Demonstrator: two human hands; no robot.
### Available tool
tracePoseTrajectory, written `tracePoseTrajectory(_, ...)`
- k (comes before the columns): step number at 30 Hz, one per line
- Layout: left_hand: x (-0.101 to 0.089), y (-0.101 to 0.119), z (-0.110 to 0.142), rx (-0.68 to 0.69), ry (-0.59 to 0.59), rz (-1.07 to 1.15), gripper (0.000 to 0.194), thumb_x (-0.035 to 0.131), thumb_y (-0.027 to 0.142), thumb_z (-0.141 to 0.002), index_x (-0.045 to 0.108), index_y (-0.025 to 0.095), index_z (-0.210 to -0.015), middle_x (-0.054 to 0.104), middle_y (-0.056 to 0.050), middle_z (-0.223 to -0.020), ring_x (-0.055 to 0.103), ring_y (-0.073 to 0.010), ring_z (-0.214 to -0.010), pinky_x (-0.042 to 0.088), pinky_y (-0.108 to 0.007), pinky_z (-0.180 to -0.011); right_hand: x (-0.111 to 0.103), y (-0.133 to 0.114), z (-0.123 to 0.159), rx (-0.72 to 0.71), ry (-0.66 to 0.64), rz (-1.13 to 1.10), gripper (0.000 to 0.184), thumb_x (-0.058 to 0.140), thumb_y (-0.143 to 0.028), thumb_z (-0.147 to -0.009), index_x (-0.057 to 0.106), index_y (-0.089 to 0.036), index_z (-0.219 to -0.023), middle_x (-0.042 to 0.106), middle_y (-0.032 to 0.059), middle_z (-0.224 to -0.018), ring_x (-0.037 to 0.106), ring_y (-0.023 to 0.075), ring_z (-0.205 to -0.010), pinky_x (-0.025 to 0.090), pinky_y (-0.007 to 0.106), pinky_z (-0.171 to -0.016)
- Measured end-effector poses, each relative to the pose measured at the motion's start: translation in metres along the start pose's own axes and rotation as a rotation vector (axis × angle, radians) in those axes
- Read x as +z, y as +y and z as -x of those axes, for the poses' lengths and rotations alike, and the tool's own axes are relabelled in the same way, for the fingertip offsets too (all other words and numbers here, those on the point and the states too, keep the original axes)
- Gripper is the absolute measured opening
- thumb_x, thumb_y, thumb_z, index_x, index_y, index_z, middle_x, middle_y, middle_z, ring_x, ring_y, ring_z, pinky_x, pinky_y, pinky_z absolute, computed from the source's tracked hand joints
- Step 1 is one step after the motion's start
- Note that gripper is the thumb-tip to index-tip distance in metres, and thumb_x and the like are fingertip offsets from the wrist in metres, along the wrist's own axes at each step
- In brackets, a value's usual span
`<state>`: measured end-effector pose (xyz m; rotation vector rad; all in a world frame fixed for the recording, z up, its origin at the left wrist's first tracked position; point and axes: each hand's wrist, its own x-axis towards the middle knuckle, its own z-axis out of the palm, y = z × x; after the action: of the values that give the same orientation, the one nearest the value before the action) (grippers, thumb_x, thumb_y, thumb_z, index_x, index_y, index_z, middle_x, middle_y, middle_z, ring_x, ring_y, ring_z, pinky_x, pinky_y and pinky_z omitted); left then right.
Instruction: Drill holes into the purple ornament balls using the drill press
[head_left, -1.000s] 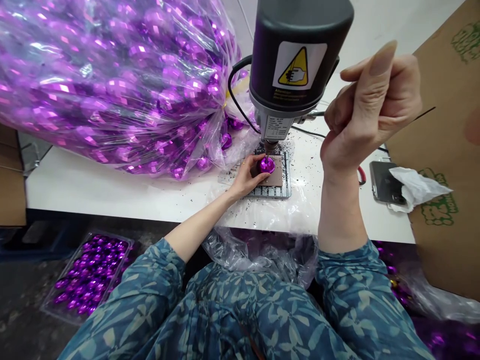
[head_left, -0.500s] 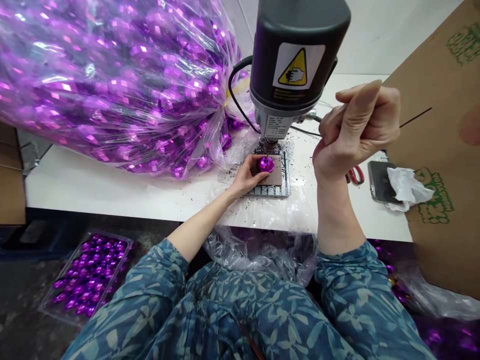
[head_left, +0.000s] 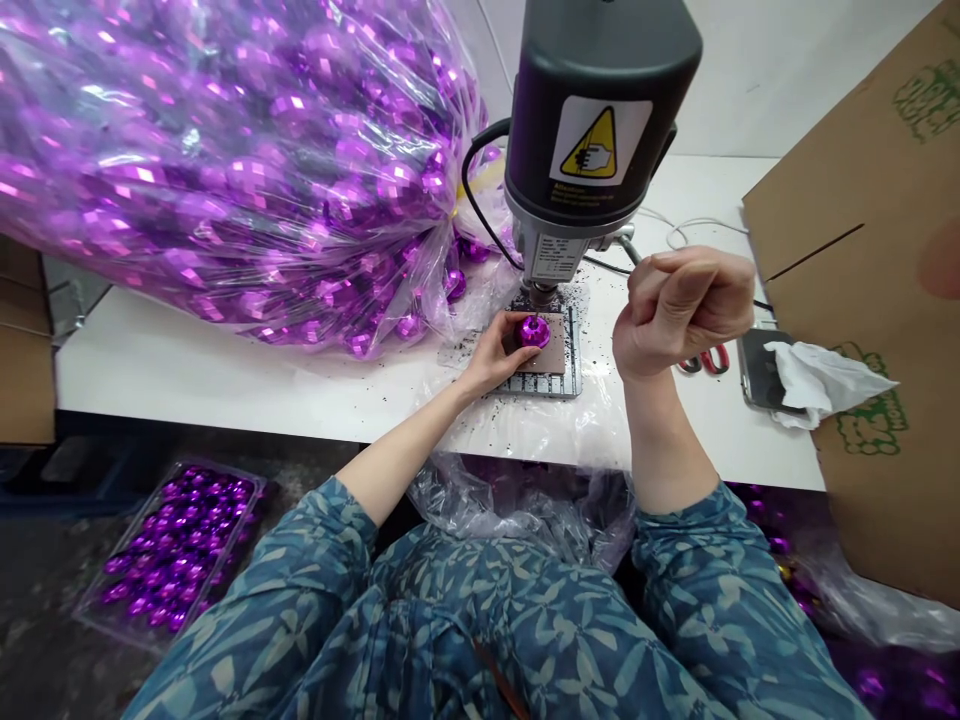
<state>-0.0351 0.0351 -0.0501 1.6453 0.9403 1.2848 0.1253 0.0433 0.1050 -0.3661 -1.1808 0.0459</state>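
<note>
A small shiny purple mirror ball (head_left: 535, 331) rests on a brown pad (head_left: 553, 358) on the metal base (head_left: 571, 385) of a bench drill press (head_left: 592, 130). My left hand (head_left: 499, 352) pinches the ball from its left side, thumb in front and fingers behind. Right above the ball is the drill's chuck (head_left: 543, 294); whether the bit touches it is hard to see. On the right, my right hand (head_left: 682, 305) is closed in a fist around the end of the press's lever (head_left: 628, 247), with most of the handle hidden inside it.
A big clear bag (head_left: 247, 190) of purple balls fills the left of the white table (head_left: 225, 385). Red-handled scissors (head_left: 715, 362), a phone (head_left: 757, 372) and crumpled tissue (head_left: 825, 378) lie right, beside a cardboard box (head_left: 900, 330). Lower left is a clear tray (head_left: 259, 490) of purple balls.
My right hand has moved down and slightly left with the lever. My left hand stays on the ball under the drill.
</note>
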Motion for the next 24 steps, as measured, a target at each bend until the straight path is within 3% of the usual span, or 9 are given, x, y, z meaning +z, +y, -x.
tracePoseTrajectory(10, 0.001, 0.0, 0.003, 0.003, 0.01, 0.026, 0.062, 0.081, 0.06, -0.09, 0.055, 0.022, -0.131, 0.071, -0.016, -0.133, 0.072, -0.0314, -0.124, 0.058, -0.049, -0.109, -0.012, 0.006, 0.017, -0.002, -0.031, 0.046, 0.04, 0.054, -0.06, -0.102, 0.06, -0.026, -0.082, 0.024, -0.0083, -0.047, 0.02, 0.0028, -0.038, 0.028, 0.026, -0.046)
tracePoseTrajectory(15, 0.003, -0.003, -0.001, -0.003, 0.035, 0.014, 0.061, 0.084, 0.058, -0.088, 0.057, 0.022, -0.129, 0.072, -0.014, -0.132, 0.072, -0.0291, -0.124, 0.058, -0.046, -0.108, 0.01, -0.011, -0.017, 0.102, 0.003, 0.078, 0.042, 0.055, -0.059, -0.103, 0.062, -0.023, -0.082, 0.027, -0.0078, -0.05, 0.025, 0.0004, -0.037, 0.021, 0.023, -0.042)
tracePoseTrajectory(17, 0.003, 0.0, 0.003, -0.012, 0.089, -0.031, 0.059, 0.085, 0.057, -0.087, 0.058, 0.022, -0.126, 0.073, -0.013, -0.128, 0.073, -0.0271, -0.119, 0.059, -0.044, -0.105, 0.022, -0.015, -0.037, 0.175, 0.022, 0.062, 0.054, 0.058, -0.071, -0.094, 0.062, -0.02, -0.078, 0.04, -0.007, -0.056, 0.031, -0.0013, -0.038, 0.018, 0.021, -0.04)
tracePoseTrajectory(20, 0.0, 0.022, 0.025, -0.003, 0.187, -0.196, 0.054, 0.087, 0.056, -0.085, 0.061, 0.022, -0.119, 0.074, -0.01, -0.117, 0.073, -0.0254, -0.109, 0.06, -0.043, -0.096, 0.034, -0.014, -0.055, 0.232, 0.054, -0.024, 0.058, 0.065, -0.074, -0.082, 0.06, -0.017, -0.069, 0.036, -0.0078, -0.051, 0.025, -0.0006, -0.036, 0.014, 0.024, -0.036)
tracePoseTrajectory(22, -0.003, 0.046, 0.05, 0.045, 0.115, -0.285, 0.049, 0.086, 0.056, -0.086, 0.064, 0.022, -0.115, 0.074, -0.009, -0.111, 0.072, -0.0251, -0.101, 0.061, -0.042, -0.089, 0.037, -0.012, -0.058, 0.222, 0.059, -0.059, 0.055, 0.068, -0.069, -0.083, 0.06, -0.017, -0.067, 0.031, -0.0088, -0.048, 0.022, -0.0003, -0.034, 0.011, 0.025, -0.034)
tracePoseTrajectory(24, -0.008, 0.073, 0.077, 0.119, -0.145, -0.314, 0.045, 0.083, 0.058, -0.088, 0.066, 0.023, -0.112, 0.075, -0.007, -0.104, 0.073, -0.0251, -0.095, 0.062, -0.041, -0.084, 0.037, -0.011, -0.057, 0.214, 0.056, -0.082, 0.053, 0.071, -0.065, -0.083, 0.061, -0.016, -0.067, 0.032, -0.0086, -0.048, 0.022, -0.0006, -0.034, 0.008, 0.025, -0.034)
